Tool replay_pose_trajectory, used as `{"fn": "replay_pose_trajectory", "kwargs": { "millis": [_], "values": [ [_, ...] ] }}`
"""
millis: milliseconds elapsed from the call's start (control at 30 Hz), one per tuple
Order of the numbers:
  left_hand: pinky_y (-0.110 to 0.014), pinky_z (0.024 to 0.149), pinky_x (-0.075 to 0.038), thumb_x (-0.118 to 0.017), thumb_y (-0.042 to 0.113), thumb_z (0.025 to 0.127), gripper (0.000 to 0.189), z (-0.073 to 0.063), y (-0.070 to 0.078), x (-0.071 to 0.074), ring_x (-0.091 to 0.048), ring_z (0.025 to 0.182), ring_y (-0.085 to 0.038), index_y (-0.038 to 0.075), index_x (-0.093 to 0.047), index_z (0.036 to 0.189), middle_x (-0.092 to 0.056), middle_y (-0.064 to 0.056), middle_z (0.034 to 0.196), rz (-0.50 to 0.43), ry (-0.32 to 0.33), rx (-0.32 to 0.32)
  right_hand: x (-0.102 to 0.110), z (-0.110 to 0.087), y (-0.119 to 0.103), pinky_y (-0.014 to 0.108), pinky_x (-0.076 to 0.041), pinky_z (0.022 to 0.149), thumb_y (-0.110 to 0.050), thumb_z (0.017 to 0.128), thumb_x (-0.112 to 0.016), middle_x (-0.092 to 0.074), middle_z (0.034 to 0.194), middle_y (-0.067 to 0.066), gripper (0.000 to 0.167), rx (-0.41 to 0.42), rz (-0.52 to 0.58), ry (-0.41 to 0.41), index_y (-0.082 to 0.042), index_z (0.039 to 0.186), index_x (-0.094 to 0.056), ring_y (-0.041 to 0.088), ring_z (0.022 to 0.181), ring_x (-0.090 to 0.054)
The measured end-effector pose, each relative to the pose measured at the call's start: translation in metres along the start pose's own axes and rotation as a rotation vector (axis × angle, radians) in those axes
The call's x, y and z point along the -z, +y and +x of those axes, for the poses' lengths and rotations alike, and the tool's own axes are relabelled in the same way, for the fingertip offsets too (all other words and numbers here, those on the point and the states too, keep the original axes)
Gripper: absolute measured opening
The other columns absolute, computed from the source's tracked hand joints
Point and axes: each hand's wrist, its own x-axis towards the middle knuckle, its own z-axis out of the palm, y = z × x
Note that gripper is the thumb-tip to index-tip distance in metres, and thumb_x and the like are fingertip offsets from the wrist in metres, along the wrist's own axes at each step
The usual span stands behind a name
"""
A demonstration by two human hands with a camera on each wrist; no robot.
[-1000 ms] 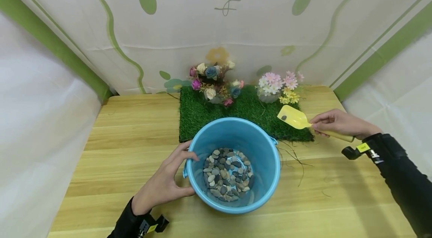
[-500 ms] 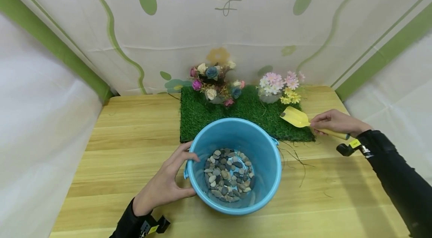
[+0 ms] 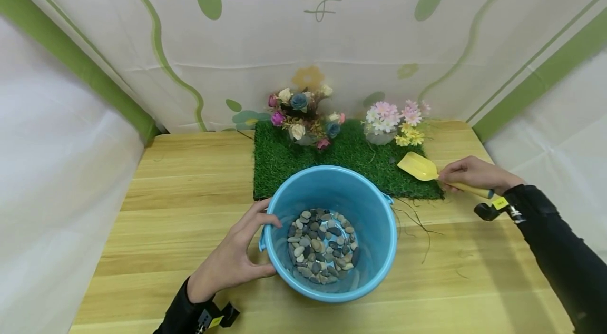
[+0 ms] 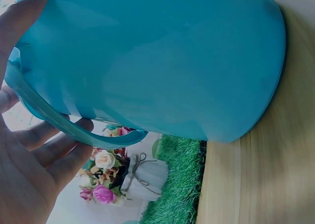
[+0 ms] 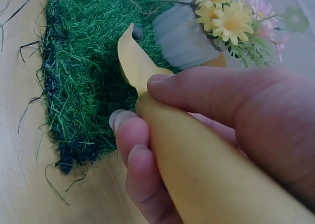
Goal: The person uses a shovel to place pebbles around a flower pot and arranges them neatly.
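Observation:
My right hand (image 3: 474, 172) pinches the wooden handle of a small yellow garden trowel (image 3: 419, 166) between thumb and fingers. The trowel's scoop is tilted over the right part of the artificial grass mat (image 3: 284, 165), with nothing on it. A dark pebble (image 5: 137, 33) lies on the grass just past the scoop's tip. With my left hand (image 3: 232, 255) I grip the rim of a blue bucket (image 3: 330, 297), one finger bent over the edge and the thumb against the outer wall. Many grey and tan pebbles (image 3: 315, 244) cover much of the bucket's bottom.
On the mat's back edge stand a pot of mixed roses (image 3: 299, 118) and a pot of pink, white and yellow daisies (image 3: 391, 120). Loose grass strands (image 3: 417, 220) lie on the wooden table (image 3: 189, 192). A printed curtain (image 3: 265, 33) hangs behind.
The pebble has slid off the trowel's tip onto the grass. The trowel has drawn slightly right. My left hand and the bucket stay in place.

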Motion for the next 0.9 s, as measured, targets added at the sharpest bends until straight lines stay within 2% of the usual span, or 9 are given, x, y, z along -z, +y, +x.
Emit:
{"fn": "replay_pose_trajectory", "kwargs": {
  "millis": [200, 300, 533, 800, 900],
  "values": [
    [-0.048, 0.107, -0.046, -0.091, 0.022, 0.077, 0.063, -0.002, 0.000, 0.000, -0.040, 0.138, -0.039, 0.016, -0.051, 0.126, -0.036, -0.020, 0.154, 0.006, 0.000, 0.012, -0.002, -0.006, -0.004, 0.040, -0.053, 0.081, -0.033, 0.106, -0.055, -0.067, 0.094, 0.021, 0.037, 0.023, -0.003, 0.018, 0.000, 0.120, -0.068, 0.038, 0.086, -0.062],
    [-0.048, 0.107, -0.046, -0.092, 0.020, 0.077, 0.064, -0.002, 0.000, 0.000, -0.040, 0.138, -0.040, 0.015, -0.052, 0.126, -0.036, -0.020, 0.153, 0.005, 0.001, 0.010, -0.003, -0.010, -0.014, 0.037, -0.055, 0.082, -0.028, 0.107, -0.055, -0.067, 0.093, 0.019, 0.037, 0.081, -0.005, 0.017, 0.003, 0.125, -0.064, 0.035, 0.084, -0.063],
    [-0.047, 0.108, -0.045, -0.092, 0.016, 0.075, 0.066, -0.002, 0.000, -0.001, -0.039, 0.138, -0.041, 0.017, -0.051, 0.127, -0.036, -0.020, 0.154, 0.002, 0.005, 0.005, -0.001, -0.015, -0.049, 0.034, -0.058, 0.077, -0.011, 0.108, -0.052, -0.068, 0.088, 0.010, 0.029, 0.268, 0.036, -0.031, 0.008, 0.128, -0.059, 0.023, 0.074, -0.065],
    [-0.047, 0.108, -0.045, -0.092, 0.015, 0.075, 0.066, -0.002, 0.000, -0.001, -0.039, 0.139, -0.039, 0.017, -0.051, 0.126, -0.035, -0.018, 0.155, 0.008, 0.002, 0.010, -0.005, -0.018, -0.095, 0.037, -0.060, 0.070, -0.008, 0.105, -0.056, -0.070, 0.088, 0.010, 0.024, 0.325, 0.053, -0.003, -0.003, 0.127, -0.065, 0.025, 0.073, -0.066],
    [-0.047, 0.108, -0.045, -0.092, 0.015, 0.075, 0.066, -0.001, 0.000, -0.001, -0.039, 0.139, -0.038, 0.018, -0.051, 0.126, -0.036, -0.019, 0.154, 0.012, 0.000, 0.008, -0.010, -0.020, -0.114, 0.036, -0.060, 0.068, -0.006, 0.105, -0.056, -0.070, 0.090, 0.010, 0.025, 0.364, 0.051, 0.001, -0.003, 0.127, -0.065, 0.024, 0.074, -0.066]
  ]
}}
